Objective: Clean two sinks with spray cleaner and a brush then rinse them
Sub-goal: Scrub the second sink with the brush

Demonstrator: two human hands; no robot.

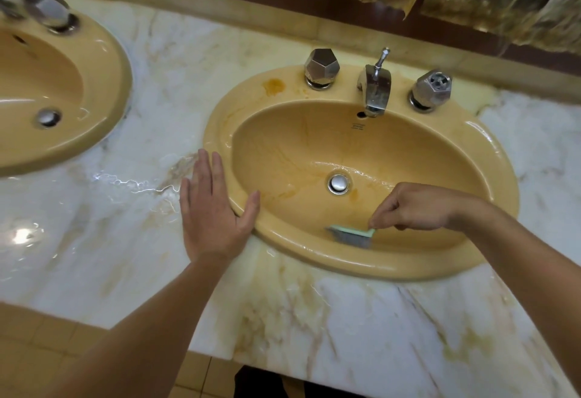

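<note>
Right hand (418, 209), fingers pinching small green-backed grey-bristled brush (352, 235) against near wall of yellow oval ceramic sink (490, 152) to scrub; left hand (213, 209) flat, fingers straight, bracing on wet marble desk (345, 319).

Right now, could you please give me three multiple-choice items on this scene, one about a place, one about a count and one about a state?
1. Where is the pale-green plastic scrubbing brush? A: in the left sink. B: on the tiled floor. C: low in the basin of the mustard-yellow oval ceramic sink on the right.
2. How many faceted chrome knobs flank that sink's chrome faucet? A: two. B: one. C: three.
3. How is the left hand? A: gripping a spray bottle. B: flat on the white marble counter, fingers straight. C: turning a knob.
Answers: 1 C, the right hand holds it against the near wall; 2 A, one stands on each side; 3 B, it holds nothing.
</note>
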